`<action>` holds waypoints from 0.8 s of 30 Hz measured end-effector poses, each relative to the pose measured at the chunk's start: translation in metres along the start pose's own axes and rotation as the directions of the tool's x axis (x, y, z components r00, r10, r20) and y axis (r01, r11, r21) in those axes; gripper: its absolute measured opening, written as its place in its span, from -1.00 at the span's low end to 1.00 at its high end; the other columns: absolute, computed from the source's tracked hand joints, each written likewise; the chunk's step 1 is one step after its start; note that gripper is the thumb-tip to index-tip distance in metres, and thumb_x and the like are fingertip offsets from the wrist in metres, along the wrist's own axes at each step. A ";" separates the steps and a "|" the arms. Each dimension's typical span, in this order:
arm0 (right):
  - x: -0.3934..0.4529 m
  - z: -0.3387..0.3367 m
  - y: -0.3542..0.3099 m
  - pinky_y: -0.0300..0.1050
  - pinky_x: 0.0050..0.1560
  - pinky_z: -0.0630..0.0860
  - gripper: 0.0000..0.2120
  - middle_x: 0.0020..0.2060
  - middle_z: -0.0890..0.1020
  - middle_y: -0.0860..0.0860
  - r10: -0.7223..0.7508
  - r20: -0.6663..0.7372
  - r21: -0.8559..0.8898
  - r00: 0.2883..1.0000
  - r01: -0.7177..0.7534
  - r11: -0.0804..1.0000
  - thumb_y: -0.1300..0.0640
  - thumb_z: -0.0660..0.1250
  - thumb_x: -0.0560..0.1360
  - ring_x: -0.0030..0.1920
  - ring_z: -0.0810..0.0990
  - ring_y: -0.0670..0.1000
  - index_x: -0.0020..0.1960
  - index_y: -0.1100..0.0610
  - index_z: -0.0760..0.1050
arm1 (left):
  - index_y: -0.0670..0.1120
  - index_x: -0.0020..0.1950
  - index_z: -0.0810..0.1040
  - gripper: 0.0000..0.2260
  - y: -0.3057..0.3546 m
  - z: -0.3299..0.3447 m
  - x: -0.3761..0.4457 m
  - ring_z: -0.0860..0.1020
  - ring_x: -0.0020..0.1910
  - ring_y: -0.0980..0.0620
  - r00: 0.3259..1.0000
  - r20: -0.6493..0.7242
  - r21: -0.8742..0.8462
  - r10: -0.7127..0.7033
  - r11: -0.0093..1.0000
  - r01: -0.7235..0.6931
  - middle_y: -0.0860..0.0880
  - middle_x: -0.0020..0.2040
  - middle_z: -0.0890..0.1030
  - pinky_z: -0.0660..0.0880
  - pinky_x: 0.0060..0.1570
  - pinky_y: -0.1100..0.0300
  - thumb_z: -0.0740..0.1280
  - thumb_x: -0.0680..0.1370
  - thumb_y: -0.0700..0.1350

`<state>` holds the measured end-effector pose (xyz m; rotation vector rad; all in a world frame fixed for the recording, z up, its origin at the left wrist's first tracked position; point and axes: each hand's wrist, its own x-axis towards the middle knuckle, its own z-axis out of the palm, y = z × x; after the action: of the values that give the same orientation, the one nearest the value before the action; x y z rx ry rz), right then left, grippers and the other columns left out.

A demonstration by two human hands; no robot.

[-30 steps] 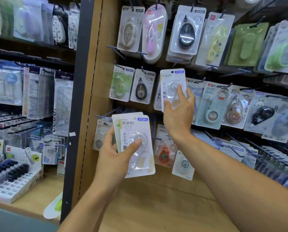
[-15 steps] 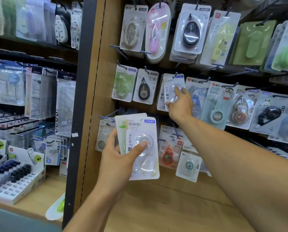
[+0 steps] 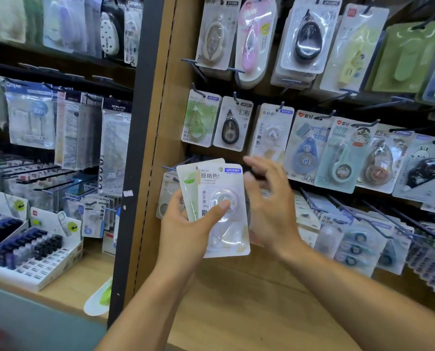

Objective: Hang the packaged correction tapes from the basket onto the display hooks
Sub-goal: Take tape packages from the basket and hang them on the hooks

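**Correction tapes held up before the display wall**

We hold a small stack of packaged correction tapes [image 3: 219, 209] in our left hand [image 3: 186, 231], thumb pressed on the clear blister of the front pack and fingers curled behind the cards. At least two packs show: a white-carded one in front and a green-tinted one peeking out to its left. Our right hand [image 3: 269, 206] hovers just to the right of the stack, fingers spread and loosely bent, gripping nothing; it is blurred, and we cannot tell whether a fingertip brushes the pack's edge.

Beyond the stack, the wooden display board [image 3: 166, 122] carries rows of hooks. Directly above and behind the stack, to its right, a matching white pack [image 3: 272, 133] hangs on a hook [image 3: 281, 106], clear of both hands. To that pack's left hang a black-dispenser pack [image 3: 233, 124] and a green one [image 3: 200, 117]; to its right, blue and cartoon-printed packs. Higher still, a pink pack [image 3: 254, 39] and a black one [image 3: 308, 36] hang in the top row. Far left of the stack, past a dark upright post [image 3: 140, 122], a tray of small dark items [image 3: 31, 252] sits on a shelf.
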<state>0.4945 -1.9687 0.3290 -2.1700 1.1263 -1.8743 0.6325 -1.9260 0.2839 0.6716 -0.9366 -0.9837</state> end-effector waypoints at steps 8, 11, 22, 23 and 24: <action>-0.069 -0.002 -0.013 -0.31 0.50 0.04 -0.30 0.56 0.08 -0.35 0.070 0.370 -0.134 0.927 -0.021 0.991 -0.08 0.39 0.54 0.54 -0.01 -0.34 0.58 -0.20 0.13 | 0.04 0.27 0.60 -0.57 -0.003 0.004 -0.002 0.75 0.05 0.00 0.997 -0.033 -0.055 -0.069 0.996 0.067 0.02 0.07 0.77 0.68 0.01 -0.05 0.57 0.42 -0.07; -0.064 -0.006 -0.011 -0.58 0.34 0.05 -0.28 0.54 0.11 -0.34 0.088 0.376 -0.134 0.922 -0.040 0.990 0.10 0.43 0.52 0.47 0.02 -0.46 0.53 -0.28 0.17 | 0.02 0.24 0.63 -0.72 -0.008 0.005 0.000 0.75 0.04 0.02 0.994 -0.054 -0.066 -0.095 0.994 0.092 0.02 0.05 0.77 0.65 0.00 0.03 0.49 0.53 -0.03; -0.010 -0.023 0.005 -0.28 0.49 0.20 -0.34 0.53 0.23 -0.28 0.065 0.110 -0.158 0.992 -0.047 0.986 0.17 0.46 0.48 0.50 0.17 -0.31 0.45 -0.28 0.34 | 0.04 0.18 0.61 -0.75 -0.020 -0.001 0.005 0.76 -0.04 0.00 0.994 0.033 0.115 -0.099 0.989 0.095 0.01 0.00 0.78 0.68 -0.09 0.02 0.44 0.59 -0.25; 0.005 -0.026 0.006 -0.32 0.48 0.17 -0.36 0.54 0.23 -0.24 0.074 0.057 -0.160 0.996 -0.064 0.985 0.18 0.45 0.49 0.52 0.17 -0.28 0.49 -0.19 0.36 | 0.04 0.19 0.61 -0.75 -0.021 0.000 0.006 0.76 -0.03 0.00 0.994 0.043 0.125 -0.105 0.987 0.099 0.01 0.01 0.77 0.69 -0.06 -0.03 0.44 0.59 -0.24; 0.021 -0.030 0.006 -0.36 0.46 0.13 -0.36 0.56 0.22 -0.20 0.075 0.010 -0.173 0.997 -0.072 0.982 0.19 0.43 0.50 0.53 0.16 -0.25 0.51 -0.13 0.35 | 0.04 0.20 0.61 -0.75 -0.021 0.000 0.006 0.76 -0.01 0.00 0.993 0.048 0.132 -0.108 0.986 0.101 0.01 0.02 0.77 0.69 -0.02 -0.06 0.44 0.59 -0.23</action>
<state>0.4656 -1.9728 0.3517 -2.1905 1.3934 -1.7861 0.6258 -1.9401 0.2684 0.8126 -1.0283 -1.0451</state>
